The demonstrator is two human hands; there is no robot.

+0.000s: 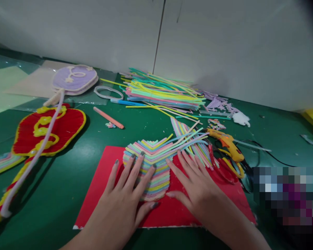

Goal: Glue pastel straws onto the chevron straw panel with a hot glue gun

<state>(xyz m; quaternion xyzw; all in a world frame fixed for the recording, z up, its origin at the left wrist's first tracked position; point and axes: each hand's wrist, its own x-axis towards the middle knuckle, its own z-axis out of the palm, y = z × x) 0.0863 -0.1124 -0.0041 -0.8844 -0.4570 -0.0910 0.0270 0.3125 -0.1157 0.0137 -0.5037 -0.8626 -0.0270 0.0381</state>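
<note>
A rounded panel of striped pastel pipe cleaners [156,184], laid in V-shaped rows, lies on a red board [99,194]. My left hand [127,191] rests on its left side with the fingers spread flat. On the right, my right hand [195,187] lies flat with its fingers stretched out, the fingertips touching the panel's right edge and the loose pipe-cleaner ends [190,139] that stick out there. Behind those ends is a second striped pipe-cleaner piece [179,126], partly covered. Neither hand grips anything.
A yellow glue gun [228,144] and red-handled scissors [220,168] lie on the right. Behind is a heap of pipe cleaners [164,92]. A red-and-yellow fan [26,133], a purple fan [74,81] and an orange pen [108,118] are on the left. A wall [94,38] stands at the back.
</note>
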